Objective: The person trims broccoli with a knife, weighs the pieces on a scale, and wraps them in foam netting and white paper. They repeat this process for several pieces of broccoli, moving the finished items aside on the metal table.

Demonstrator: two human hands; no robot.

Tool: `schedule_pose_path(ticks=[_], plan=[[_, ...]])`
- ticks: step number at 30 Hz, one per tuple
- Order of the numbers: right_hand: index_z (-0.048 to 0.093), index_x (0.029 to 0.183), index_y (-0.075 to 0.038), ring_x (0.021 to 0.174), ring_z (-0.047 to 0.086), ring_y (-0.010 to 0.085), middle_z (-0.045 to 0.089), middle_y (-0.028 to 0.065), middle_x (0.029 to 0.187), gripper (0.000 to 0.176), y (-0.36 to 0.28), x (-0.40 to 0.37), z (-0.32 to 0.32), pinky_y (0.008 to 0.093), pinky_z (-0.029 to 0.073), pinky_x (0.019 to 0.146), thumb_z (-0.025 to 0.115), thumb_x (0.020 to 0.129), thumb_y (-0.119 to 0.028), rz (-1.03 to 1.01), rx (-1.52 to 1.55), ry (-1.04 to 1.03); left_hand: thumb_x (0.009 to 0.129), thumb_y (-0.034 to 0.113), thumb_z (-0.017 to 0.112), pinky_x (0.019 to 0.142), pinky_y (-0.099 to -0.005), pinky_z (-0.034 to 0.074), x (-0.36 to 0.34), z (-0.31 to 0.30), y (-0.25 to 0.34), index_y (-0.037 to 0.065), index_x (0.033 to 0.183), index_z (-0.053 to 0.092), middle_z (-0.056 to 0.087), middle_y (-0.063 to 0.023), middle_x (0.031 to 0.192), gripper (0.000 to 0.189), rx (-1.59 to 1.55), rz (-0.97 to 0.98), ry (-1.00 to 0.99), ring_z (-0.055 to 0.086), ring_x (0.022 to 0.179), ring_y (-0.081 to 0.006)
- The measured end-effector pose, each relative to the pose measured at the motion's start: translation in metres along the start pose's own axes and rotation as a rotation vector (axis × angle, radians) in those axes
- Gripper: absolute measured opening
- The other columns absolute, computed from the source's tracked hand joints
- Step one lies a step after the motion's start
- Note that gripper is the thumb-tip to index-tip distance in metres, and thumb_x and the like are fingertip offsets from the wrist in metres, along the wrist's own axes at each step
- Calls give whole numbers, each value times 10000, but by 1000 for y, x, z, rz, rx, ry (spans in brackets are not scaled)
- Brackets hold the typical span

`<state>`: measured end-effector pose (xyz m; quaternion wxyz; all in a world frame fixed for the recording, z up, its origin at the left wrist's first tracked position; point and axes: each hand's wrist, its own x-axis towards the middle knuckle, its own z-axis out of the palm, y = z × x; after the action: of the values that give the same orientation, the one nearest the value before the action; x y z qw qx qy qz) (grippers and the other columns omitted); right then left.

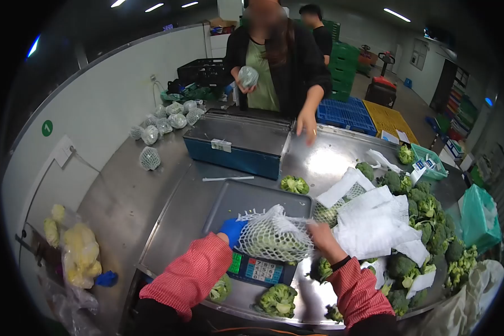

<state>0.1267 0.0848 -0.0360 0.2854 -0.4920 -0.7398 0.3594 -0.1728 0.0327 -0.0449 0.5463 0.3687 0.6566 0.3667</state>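
A white foam net (274,232) with pale green produce showing through its mesh lies across the front of a weighing scale (235,196), partly over the keypad. My left hand (232,231), in a blue glove, grips the left end of the net, its fingertips partly hidden. At the other end, my right hand (322,239) is closed on the net's edge and slightly blurred. A broccoli head (278,300) lies in front of the scale, and another (294,185) sits behind it.
White foam sheets (369,221) cover part of a broccoli pile (423,204) at right. Several wrapped heads (150,158) stand at left. Across the steel table, a person (277,61) holds one wrapped piece behind a wrapping machine (238,145). A green bag (479,218) stands far right.
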Motion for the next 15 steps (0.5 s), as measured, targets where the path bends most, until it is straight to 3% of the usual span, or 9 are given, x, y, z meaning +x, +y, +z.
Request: schedule_pose_path(ticks=[1,2,4,6,8,9,11,13,15], plan=[[627,860,47,789,629,356,633,229,786,404,24,7,7,415,462,743,456,916,-315,-145,-108,-47,921,269,508,737,-352,521,8,-3,-8,39,1161,600,683,-117,981,345,212,96,14,661,838,-258],[621,974,28,886,613,382,632,247,913,369,17,7,4,386,458,813,433,914,-285,-252,-187,-127,942,253,473,786,-330,513,2,-4,-8,57,1229,555,657,-116,1073,357,830,523,-106,648,916,-254],[607,1028,10,929,600,388,629,238,975,338,5,7,-7,380,455,833,417,911,-244,-6,-45,-275,956,250,436,836,-331,499,4,10,0,51,1250,532,636,-123,1123,368,489,537,-317,629,976,-242],[556,1124,21,958,603,311,628,219,1026,337,-1,5,-13,345,452,849,383,926,-189,160,91,-426,965,257,406,882,-338,484,-10,27,7,44,1256,523,625,-123,1150,379,-28,266,-405,614,1020,-233],[539,1143,29,943,600,269,630,201,1028,340,5,-10,-14,335,459,829,389,928,-188,61,283,-344,970,271,384,925,-352,468,-25,39,16,36,1249,527,623,-115,1154,392,-694,-269,-358,601,1049,-226],[531,1152,32,935,599,248,631,192,1029,343,4,-23,-17,330,463,819,392,929,-188,12,380,-298,968,276,384,930,-365,468,-41,44,22,33,1242,530,624,-114,1153,394,-734,-225,-355,605,1043,-228],[560,1135,11,920,607,206,641,151,1026,317,-33,-64,-28,292,474,799,409,912,-155,497,1058,-278,965,284,383,939,-389,469,-87,56,36,29,1229,538,626,-112,1150,398,-812,-142,-345,612,1029,-232],[602,1097,5,890,618,196,651,134,984,309,-41,-105,-36,280,477,795,407,900,-131,-9,363,-202,950,360,409,958,-379,460,-109,59,10,39,1243,522,608,-130,1183,449,-900,-282,-429,607,1051,-254],[633,1067,-3,866,625,195,659,126,946,310,-57,-142,-48,283,480,787,403,889,-111,51,134,-244,943,412,417,985,-392,440,-153,70,16,46,1288,484,573,-144,1234,507,-764,-351,-371,581,1095,-278]])
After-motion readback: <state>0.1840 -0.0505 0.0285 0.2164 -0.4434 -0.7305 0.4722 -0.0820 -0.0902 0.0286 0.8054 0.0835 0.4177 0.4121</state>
